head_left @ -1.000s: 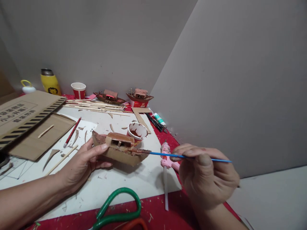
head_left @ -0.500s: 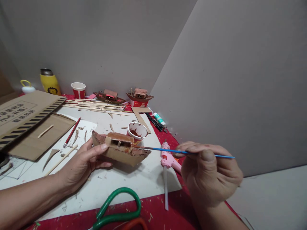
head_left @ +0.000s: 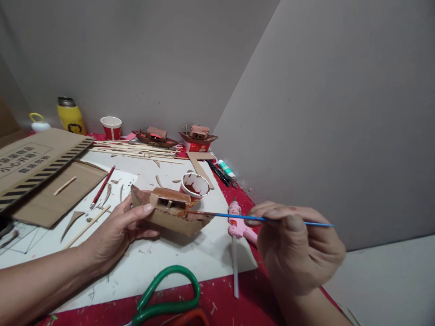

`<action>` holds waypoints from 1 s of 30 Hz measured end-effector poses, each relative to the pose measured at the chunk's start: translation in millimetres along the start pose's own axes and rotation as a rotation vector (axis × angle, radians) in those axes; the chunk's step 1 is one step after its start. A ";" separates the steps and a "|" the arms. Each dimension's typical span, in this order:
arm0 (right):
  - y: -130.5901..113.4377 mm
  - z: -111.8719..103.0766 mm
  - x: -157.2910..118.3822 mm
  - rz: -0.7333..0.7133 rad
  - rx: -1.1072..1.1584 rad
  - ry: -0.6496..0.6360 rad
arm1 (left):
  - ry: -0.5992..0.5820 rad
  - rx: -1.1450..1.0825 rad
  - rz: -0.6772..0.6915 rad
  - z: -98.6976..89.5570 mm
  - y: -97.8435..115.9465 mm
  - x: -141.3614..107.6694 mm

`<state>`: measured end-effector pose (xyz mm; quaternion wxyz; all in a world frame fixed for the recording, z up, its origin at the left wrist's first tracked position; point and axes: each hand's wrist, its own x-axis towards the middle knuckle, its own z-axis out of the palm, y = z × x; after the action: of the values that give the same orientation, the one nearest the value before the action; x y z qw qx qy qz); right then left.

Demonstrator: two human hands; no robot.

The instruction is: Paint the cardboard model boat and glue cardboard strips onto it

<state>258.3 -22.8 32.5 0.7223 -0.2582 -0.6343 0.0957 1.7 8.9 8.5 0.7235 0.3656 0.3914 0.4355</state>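
Observation:
A small cardboard model boat point(head_left: 176, 221) is held up by my left hand point(head_left: 125, 224), thumb on the cabin's near left corner and fingers around the hull. Its cabin roof is painted brown, while the hull side is bare cardboard. My right hand point(head_left: 299, 244) pinches a thin blue paintbrush point(head_left: 238, 217). The brush's brown tip touches the boat at the right end of the cabin, near the deck. Just behind the boat stands a paper cup point(head_left: 195, 185) with brown paint inside, its lower part partly hidden by the boat.
A pink glue gun point(head_left: 237, 222) lies between my hands, with green-handled scissors point(head_left: 170, 309) at the front edge. Cardboard sheets point(head_left: 50, 158) and a red pencil point(head_left: 102, 188) are at left. Thin wooden sticks point(head_left: 136, 150), two finished-looking boats point(head_left: 157, 137) and a yellow bottle point(head_left: 71, 118) stand behind.
The brush tip has shifted slightly down along the cabin's right end towards the deck. My left hand and the boat stay almost where they were.

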 end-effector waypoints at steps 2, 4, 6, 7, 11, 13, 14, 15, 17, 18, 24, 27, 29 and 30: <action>-1.7 -0.7 -3.0 0.035 0.011 -0.060 | 0.000 0.003 -0.002 -0.1 -0.4 -0.1; -2.7 -1.4 -6.1 0.072 0.027 -0.107 | 0.000 0.004 -0.004 0.0 -0.8 -0.1; -2.8 -1.8 -8.5 0.093 0.040 -0.137 | 0.001 0.006 -0.007 0.4 -1.1 0.1; -2.7 -2.0 -9.3 0.094 0.041 -0.144 | 0.002 0.006 -0.008 0.6 -1.1 0.3; -2.4 -2.7 -10.0 0.095 0.043 -0.143 | 0.008 0.009 -0.007 1.3 -1.1 0.5; -2.6 -3.0 -9.6 0.108 0.041 -0.122 | 0.006 0.012 -0.006 1.0 -1.4 0.2; -2.7 -3.0 -9.4 0.118 0.039 -0.110 | 0.003 0.013 -0.005 0.8 -1.6 0.0; -2.8 -2.8 -9.3 0.124 0.036 -0.100 | 0.001 0.015 -0.004 0.6 -1.8 -0.2; -2.7 -1.9 -9.5 0.130 0.040 -0.100 | -0.007 0.018 0.003 0.4 -2.4 -0.5; -2.5 -1.2 -9.8 0.133 0.049 -0.115 | -0.012 0.020 0.008 0.5 -2.7 -0.6; -1.1 1.9 -14.2 0.151 0.083 -0.164 | -0.023 0.044 0.003 1.5 -2.7 -1.6; -0.6 1.4 -15.6 0.147 0.078 -0.169 | -0.026 0.044 0.007 1.9 -1.9 -1.5; -0.5 0.4 -15.1 0.134 0.069 -0.173 | -0.025 0.036 0.007 1.7 -1.7 -1.5; -0.6 -0.2 -14.2 0.128 0.065 -0.172 | -0.024 0.033 0.007 1.5 -1.7 -1.5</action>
<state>255.9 -30.0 20.5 0.6656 -0.2656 -0.6727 0.1840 3.1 6.6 8.0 0.7207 0.3839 0.3885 0.4270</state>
